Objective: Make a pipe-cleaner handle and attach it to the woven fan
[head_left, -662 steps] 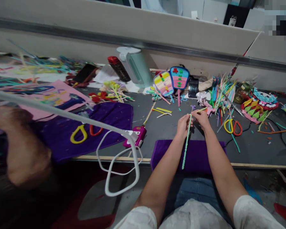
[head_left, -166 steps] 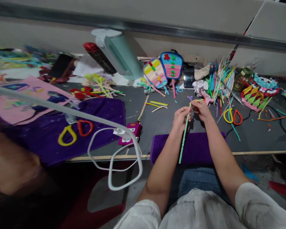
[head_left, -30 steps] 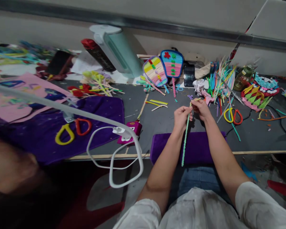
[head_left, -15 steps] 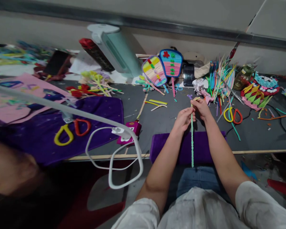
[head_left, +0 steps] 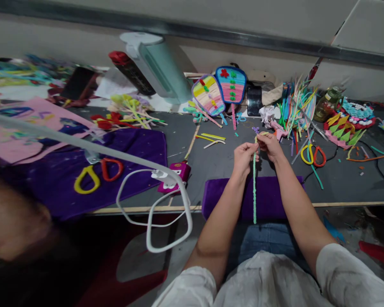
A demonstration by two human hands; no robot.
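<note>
Above the dark table [head_left: 217,162], my left hand [head_left: 244,157] and my right hand [head_left: 270,145] pinch the top end of a long green pipe cleaner [head_left: 254,192]. It hangs straight down between my forearms, past a purple cloth [head_left: 269,198] at the table's front edge. A short yellowish strip [head_left: 262,134] sticks out at my right fingertips, where the two pieces meet. A small purple flower shape [head_left: 255,129] lies on the table just beyond my hands.
Two striped paddle fans [head_left: 222,91] lean at the back. A heap of coloured pipe cleaners [head_left: 296,108], scissors [head_left: 312,154], a pink glue gun [head_left: 176,175], a white cable loop [head_left: 156,217] and a second purple cloth [head_left: 83,170] with scissors lie around. Another person's blurred arm [head_left: 13,221] is at left.
The hanging end of the green pipe cleaner has swung slightly, from leaning left to nearly vertical. My hands stay pinched together at its top.
</note>
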